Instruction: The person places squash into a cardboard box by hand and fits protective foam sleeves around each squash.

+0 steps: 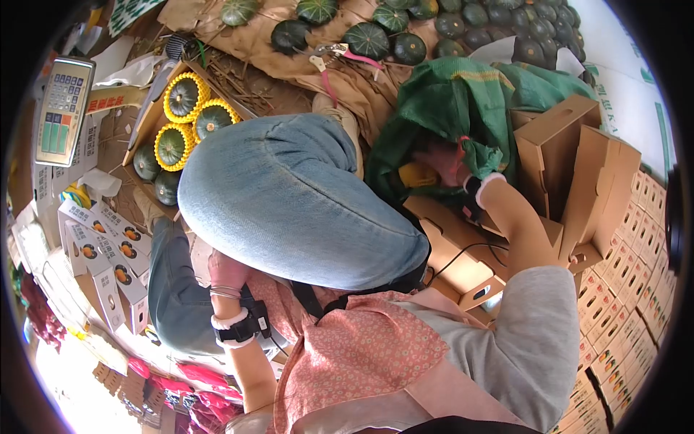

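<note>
Head view: right hand (450, 163) is being closed on green mesh sack (463, 101); left hand (228, 275), grip indeterminate; sack best gripped by bunched fabric.

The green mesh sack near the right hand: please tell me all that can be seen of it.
The green mesh sack looks like woven plastic netting, with a pale yellow band near its top. It lies crumpled and slack, its mouth gathered toward the person. The right hand reaches into the folds; its fingers are partly hidden. The sack rests on brown paper, beside folded cardboard boxes, with dark green squashes behind it.
</note>
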{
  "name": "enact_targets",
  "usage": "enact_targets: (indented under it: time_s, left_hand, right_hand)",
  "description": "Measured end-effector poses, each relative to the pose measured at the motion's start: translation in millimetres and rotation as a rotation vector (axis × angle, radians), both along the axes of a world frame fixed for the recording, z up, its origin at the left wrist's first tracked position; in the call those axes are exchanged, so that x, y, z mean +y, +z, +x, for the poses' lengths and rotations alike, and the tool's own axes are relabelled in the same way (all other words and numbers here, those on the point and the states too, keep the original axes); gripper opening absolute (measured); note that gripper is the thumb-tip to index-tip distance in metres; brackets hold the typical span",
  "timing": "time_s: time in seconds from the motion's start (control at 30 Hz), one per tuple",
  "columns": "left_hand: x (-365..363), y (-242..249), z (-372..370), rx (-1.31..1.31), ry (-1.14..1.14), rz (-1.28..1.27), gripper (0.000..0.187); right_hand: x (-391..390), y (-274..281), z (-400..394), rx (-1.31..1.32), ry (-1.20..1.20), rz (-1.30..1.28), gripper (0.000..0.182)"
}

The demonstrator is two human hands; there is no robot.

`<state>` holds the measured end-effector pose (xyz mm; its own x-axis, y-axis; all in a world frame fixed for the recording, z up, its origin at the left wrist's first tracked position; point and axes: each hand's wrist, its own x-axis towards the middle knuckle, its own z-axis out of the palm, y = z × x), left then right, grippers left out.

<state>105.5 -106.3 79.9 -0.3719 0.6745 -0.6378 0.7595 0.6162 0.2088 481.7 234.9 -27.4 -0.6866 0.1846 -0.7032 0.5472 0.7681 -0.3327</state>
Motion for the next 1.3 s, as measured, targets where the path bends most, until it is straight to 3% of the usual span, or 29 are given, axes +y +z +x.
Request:
enact_targets:
  time_s: [0.03, 0.17, 0.37, 0.43, 0.47, 0.5, 0.53, 0.6, 0.63, 0.67, 0.73, 0.77, 0.87, 1.07, 1.13, 1.2, 1.3]
  left_hand:
    - [-5.7, -6.7, 0.6, -0.015, 0.038, 0.007, 0.033]
    - [-14.3, -22.7, 7.7, -0.007, -0.005, 0.052, 0.034]
    - [-5.0, -37.1, 10.8, -0.036, 0.118, 0.112, 0.033]
    - [-4.1, -43.0, 11.4, -0.076, 0.124, 0.013, 0.031]
    - [2.9, -37.6, 9.7, -0.094, 0.129, -0.043, 0.03]
    - [10.4, -29.5, 8.5, -0.078, -0.022, -0.084, 0.032]
    - [16.1, -22.2, 10.5, -0.065, 0.005, -0.033, 0.036]
    - [10.6, -30.8, 15.9, -0.053, 0.116, 0.071, 0.039]
    - [15.4, -28.4, 17.9, -0.1, 0.166, 0.002, 0.039]
    - [18.9, -25.4, 16.9, -0.141, 0.222, -0.069, 0.039]
    - [-13.0, -66.2, 15.7, -0.127, 0.043, 0.059, 0.038]
    - [3.3, -43.4, 14.8, -0.115, 0.093, 0.009, 0.038]
    - [32.7, -5.7, 11.7, -0.127, 0.206, -0.052, 0.04]
    - [50.3, 34.0, -0.6, -0.14, 0.426, 0.371, 0.043]
    - [70.1, 56.1, -3.8, -0.143, 0.511, 0.512, 0.043]
    - [76.9, 52.8, -4.1, -0.146, 0.546, 0.646, 0.049]
    - [77.7, 48.9, -0.5, -0.197, 0.582, 0.801, 0.051]
  right_hand:
    - [-3.3, 22.8, -9.2, -0.248, 0.315, 0.125, 0.047]
    - [-25.9, -23.6, 33.4, -0.159, -0.109, 0.09, 0.041]
    - [-37.6, -50.5, 29.5, -0.113, -0.467, 0.348, 0.054]
    - [-30.8, -16.3, 6.6, -0.265, -0.406, 0.181, 0.048]
    - [-34.6, -20.1, 12.2, -0.197, -0.53, 0.002, 0.043]
    - [-38.4, -23.8, 17.8, -0.141, -0.659, -0.18, 0.037]
    - [-40.6, -59.4, 58.2, 0.066, -0.933, -0.467, 0.03]
    - [-36.1, -18.3, 39.4, 0.254, -1.214, -0.665, 0.018]
    - [-32.8, 0.9, 22.4, 0.33, -1.266, -0.685, 0.012]
    - [-29.5, 20.1, 5.3, 0.357, -1.198, -0.642, 0.006]
    - [-16.5, 61.8, -35.1, 0.034, 0.277, 0.391, 0.02]
    - [-14.3, 71.1, -43.8, 0.266, -0.006, 0.235, 0.03]
    - [-14.9, 79.8, -71.7, 0.507, -0.224, 0.026, 0.036]
    - [16.6, 198.2, -143.9, 0.887, -0.572, 0.203, 0.036]
    - [6.4, 246.0, -167.0, 1.158, -1.118, -0.19, 0.039]
    - [-8.1, 286.1, -185.4, 1.386, -1.092, -0.108, 0.044]
    - [-47.8, 310.1, -218.0, 1.533, -1.108, -0.315, 0.045]
